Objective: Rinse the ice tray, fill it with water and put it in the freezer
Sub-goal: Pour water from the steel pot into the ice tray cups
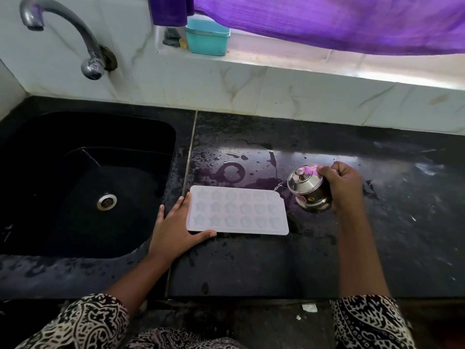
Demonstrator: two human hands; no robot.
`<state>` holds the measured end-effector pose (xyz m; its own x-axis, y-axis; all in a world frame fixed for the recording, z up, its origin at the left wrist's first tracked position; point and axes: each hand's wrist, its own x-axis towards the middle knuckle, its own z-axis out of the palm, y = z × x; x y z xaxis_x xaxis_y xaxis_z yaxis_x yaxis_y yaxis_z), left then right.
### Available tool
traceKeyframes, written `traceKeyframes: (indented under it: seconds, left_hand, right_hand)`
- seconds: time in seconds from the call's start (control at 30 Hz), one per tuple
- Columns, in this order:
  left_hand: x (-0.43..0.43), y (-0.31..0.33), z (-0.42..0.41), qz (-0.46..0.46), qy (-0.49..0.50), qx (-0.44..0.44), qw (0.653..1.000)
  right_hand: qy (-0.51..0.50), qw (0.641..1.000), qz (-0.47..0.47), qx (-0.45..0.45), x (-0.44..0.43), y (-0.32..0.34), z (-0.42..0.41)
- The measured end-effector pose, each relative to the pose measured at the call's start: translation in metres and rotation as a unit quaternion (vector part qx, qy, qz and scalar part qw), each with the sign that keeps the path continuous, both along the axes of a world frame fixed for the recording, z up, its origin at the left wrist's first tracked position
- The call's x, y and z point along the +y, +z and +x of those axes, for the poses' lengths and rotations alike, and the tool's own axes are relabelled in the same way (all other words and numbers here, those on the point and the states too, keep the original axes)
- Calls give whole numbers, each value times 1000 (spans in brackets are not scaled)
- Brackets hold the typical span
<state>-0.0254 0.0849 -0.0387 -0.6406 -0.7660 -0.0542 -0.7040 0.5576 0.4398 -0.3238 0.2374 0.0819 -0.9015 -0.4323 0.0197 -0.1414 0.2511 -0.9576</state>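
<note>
Wet black desk (251, 260) beside sink (37, 172); left hand (173, 230), fingers straight, touches ice tray (237, 212); right hand (342, 183) fingers grip steel pot (310, 190), sticker illegible.

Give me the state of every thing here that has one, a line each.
ice tray, lying flat, taking water at its far right corner.
steel pot, lid on, tilted, pouring a thin stream.
left hand, flat, bracing the tray's left end.
right hand, grips the pot.
tap, not running.
sink, drain unplugged.
counter, wet.
</note>
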Motion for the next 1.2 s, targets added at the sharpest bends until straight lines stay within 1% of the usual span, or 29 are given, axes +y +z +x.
traceKeyframes:
  seconds: [0.23,0.8,1.2]
  left_hand:
    - [0,1,1,-1,-5,-1,1000]
    - [0,1,2,-4,-9,-6,1000]
    - [0,1,1,-5,-8,0,1000]
  right_hand:
    - [-4,1000,-6,-8,3,2,-1]
    - [-6,1000,-28,12,5,12,3]
    - [-6,999,-39,0,5,8,3]
